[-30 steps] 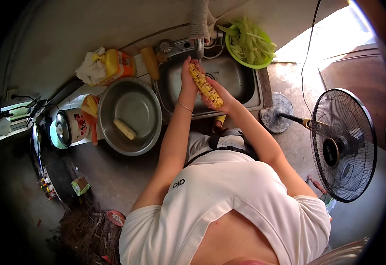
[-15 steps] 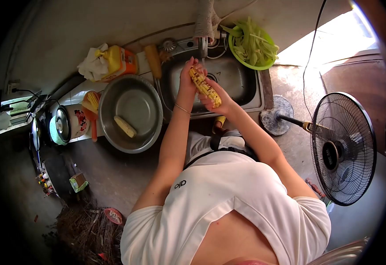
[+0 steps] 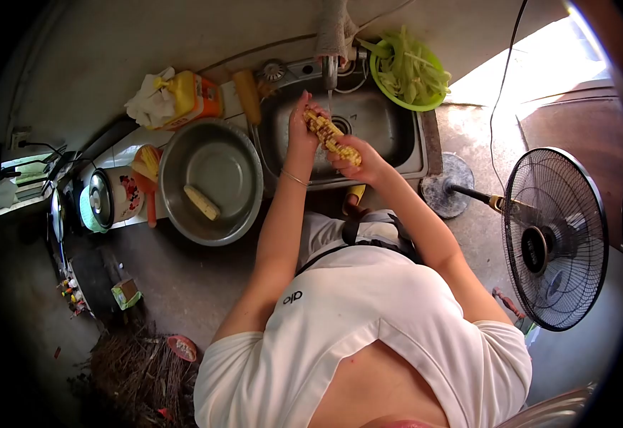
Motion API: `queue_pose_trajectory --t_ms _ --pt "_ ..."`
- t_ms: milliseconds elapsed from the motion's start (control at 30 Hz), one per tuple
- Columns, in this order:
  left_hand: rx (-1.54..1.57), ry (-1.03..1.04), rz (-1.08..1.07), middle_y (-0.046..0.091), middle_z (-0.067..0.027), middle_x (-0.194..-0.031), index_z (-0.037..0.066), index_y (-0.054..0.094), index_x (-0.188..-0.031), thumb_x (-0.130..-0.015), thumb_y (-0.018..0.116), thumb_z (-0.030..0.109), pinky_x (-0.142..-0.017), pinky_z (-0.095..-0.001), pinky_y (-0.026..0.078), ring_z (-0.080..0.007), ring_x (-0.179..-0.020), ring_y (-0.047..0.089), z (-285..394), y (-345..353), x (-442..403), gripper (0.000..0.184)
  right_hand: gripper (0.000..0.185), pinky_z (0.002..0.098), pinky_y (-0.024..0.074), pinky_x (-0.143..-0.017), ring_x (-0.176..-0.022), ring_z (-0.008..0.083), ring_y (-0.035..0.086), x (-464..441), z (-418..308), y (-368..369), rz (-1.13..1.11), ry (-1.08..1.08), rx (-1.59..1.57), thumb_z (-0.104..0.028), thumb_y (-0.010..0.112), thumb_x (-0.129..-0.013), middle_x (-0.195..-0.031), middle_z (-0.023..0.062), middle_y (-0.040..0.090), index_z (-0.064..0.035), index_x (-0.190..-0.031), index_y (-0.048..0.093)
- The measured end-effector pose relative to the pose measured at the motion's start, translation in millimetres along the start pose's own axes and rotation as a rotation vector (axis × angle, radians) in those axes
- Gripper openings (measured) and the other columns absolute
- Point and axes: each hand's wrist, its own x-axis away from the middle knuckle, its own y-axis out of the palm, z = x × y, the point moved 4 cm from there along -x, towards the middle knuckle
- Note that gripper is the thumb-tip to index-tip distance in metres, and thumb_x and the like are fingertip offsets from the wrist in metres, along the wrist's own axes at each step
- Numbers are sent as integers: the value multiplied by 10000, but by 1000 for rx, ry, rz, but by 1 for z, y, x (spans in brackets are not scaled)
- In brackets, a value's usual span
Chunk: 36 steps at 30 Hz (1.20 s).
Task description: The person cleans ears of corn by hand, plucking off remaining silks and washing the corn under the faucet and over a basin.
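A speckled yellow and dark corn cob [image 3: 323,128] is held slantwise over the metal sink [image 3: 393,143], just below the tap [image 3: 330,73]. A thin stream of water appears to run from the tap. At the cob's upper end is my left hand [image 3: 301,121], closed along its side. My right hand [image 3: 366,162] has its fingers wrapped round the lower end. To the left, a pale corn cob [image 3: 202,203] lies in a large metal basin [image 3: 247,210].
A green bowl [image 3: 436,105] of corn husks [image 3: 405,71] stands at the sink's right. Left are an orange-yellow jug [image 3: 196,100], an orange container [image 3: 145,187] with corn and a flowered pot [image 3: 127,194]. A standing fan [image 3: 555,239] is at right, and dry twigs [image 3: 137,371] lie lower left.
My right hand has shifted its grip on the corn cob and now wraps round its lower part. The cob has turned a little in my hands. My left hand stays near its upper end.
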Motion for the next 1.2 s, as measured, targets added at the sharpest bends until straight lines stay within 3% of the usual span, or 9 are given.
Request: queue_pose_trajectory --t_ms 33,233,300,433,600,667,800,1033,1200 --pt "187 -107 -77 486 -9 -648 105 514 -936 -871 666 196 -561 -300 483 -148 -572 522 -5 -1 -1 189 381 191 349 -352 -518 106 490 1 6 7 -299 165 -628 -359 535 -915 -734 78 530 -21 -1086 494" --pt "144 -204 -109 555 -11 -689 84 551 -835 -908 601 264 -593 -298 480 -152 -665 582 -34 0 13 201 373 200 366 -327 -430 122 486 2 -4 1 -162 70 -460 -391 490 -944 -712 94 543 -61 -1118 510" --pt "-241 -210 57 583 -17 -716 75 558 -817 -883 626 248 -608 -302 496 -159 -687 601 -46 -4 21 197 438 243 414 -348 -444 155 561 -2 -23 -8 345 -225 523 -426 435 -959 -701 100 595 -37 -1148 504" --pt "-336 24 71 583 -44 -778 49 537 -909 -828 676 137 -639 -303 532 -172 -672 602 -27 10 31 184 624 317 471 -419 -507 218 623 5 -21 4 579 -387 1337 -511 393 -955 -656 160 608 71 -1158 488" --pt "-152 12 21 569 -42 -767 68 501 -999 -850 667 149 -643 -322 526 -162 -670 579 -17 10 28 237 654 314 448 -399 -458 226 586 4 -17 -3 455 -240 914 -617 386 -916 -597 153 579 19 -949 536" --pt "150 -140 -138 551 -35 -749 69 516 -1006 -876 650 201 -621 -318 510 -154 -648 561 -11 14 24 229 638 290 384 -328 -360 186 477 -2 11 -1 36 18 19 -631 390 -910 -579 113 539 -6 -903 518" --pt "333 -163 -193 530 -13 -709 91 542 -919 -901 627 246 -592 -291 482 -125 -626 538 -12 8 5 177 638 226 266 -251 -292 117 328 6 23 26 -494 179 -759 -642 380 -908 -554 73 471 -23 -909 536" --pt "104 -105 -65 512 -12 -621 93 546 -855 -919 591 305 -525 -279 455 -136 -544 525 -7 22 1 226 623 233 326 -288 -319 133 390 3 15 9 -170 32 -307 -628 389 -912 -617 94 539 -24 -988 520" --pt "-77 -206 -24 496 -51 -574 88 524 -813 -931 458 506 -485 -324 459 -191 -471 506 -4 29 -4 440 453 239 469 -483 -618 118 604 16 -4 22 265 -297 449 -386 603 -891 -790 100 614 -39 -1144 460"
